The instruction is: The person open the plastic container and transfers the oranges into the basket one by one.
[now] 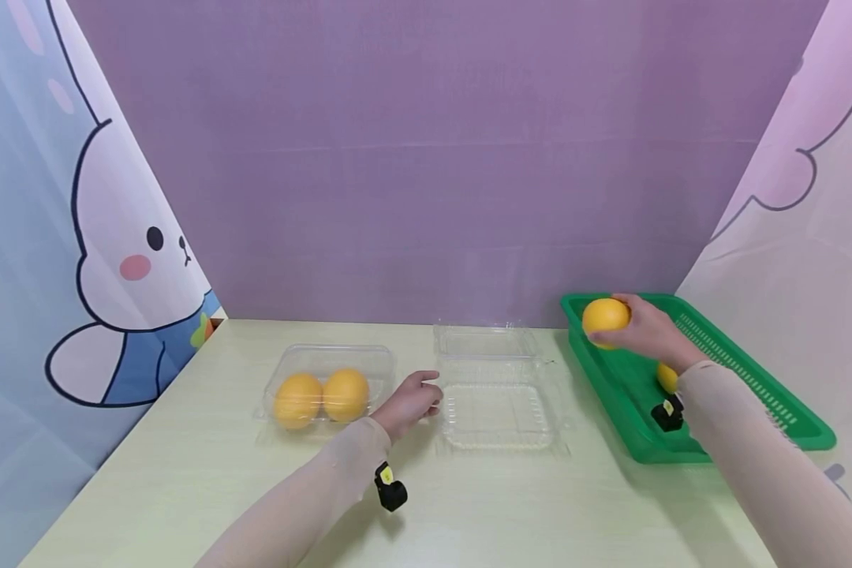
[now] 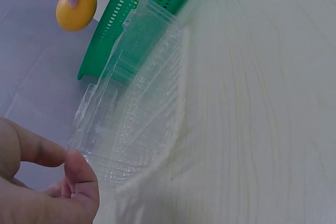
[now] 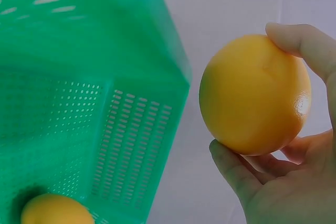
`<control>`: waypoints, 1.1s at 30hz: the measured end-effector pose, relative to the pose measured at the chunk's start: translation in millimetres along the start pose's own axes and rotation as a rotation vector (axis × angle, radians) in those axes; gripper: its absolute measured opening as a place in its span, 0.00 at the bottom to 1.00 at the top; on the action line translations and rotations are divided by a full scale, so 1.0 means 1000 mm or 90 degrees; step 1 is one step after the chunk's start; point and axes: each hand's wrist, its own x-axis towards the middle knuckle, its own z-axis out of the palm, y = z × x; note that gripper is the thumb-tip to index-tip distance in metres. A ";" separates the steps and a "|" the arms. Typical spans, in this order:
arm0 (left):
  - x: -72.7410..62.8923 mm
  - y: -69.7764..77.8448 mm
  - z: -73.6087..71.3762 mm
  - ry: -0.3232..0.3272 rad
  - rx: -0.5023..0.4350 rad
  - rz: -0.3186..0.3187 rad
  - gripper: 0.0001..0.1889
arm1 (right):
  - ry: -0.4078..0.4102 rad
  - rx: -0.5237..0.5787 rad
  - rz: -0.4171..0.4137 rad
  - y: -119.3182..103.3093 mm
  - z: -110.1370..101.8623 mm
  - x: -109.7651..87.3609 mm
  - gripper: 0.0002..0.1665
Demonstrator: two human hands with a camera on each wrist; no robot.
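Note:
My right hand [image 1: 646, 327] grips an orange [image 1: 606, 322] between thumb and fingers, raised over the back left of the green basket [image 1: 614, 394]. Up close in the right wrist view, the orange [image 3: 254, 95] is smooth and round, with the basket wall beside it. With thumb and forefinger, my left hand [image 2: 47, 177] pinches the near edge of a clear plastic clamshell box [image 2: 142, 103]. That clamshell [image 1: 497, 418] lies with its lid folded back toward the wall and nothing inside. In the head view my left hand [image 1: 410, 402] is at its left side.
Left of my left hand sits another clear clamshell [image 1: 376, 355], its lid down over two oranges [image 1: 345, 394]. One more orange [image 1: 667, 377] shows in the basket, partly behind my right wrist. A purple cloth wall [image 1: 454, 173] borders the back of the pale table [image 1: 497, 513].

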 end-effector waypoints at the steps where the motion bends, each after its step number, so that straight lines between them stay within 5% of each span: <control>1: 0.000 0.000 0.000 0.000 0.000 0.001 0.33 | -0.001 0.000 0.004 0.002 0.000 0.000 0.61; 33: 0.000 -0.001 -0.001 -0.011 -0.003 0.001 0.34 | -0.006 0.005 0.057 0.058 0.001 0.004 0.61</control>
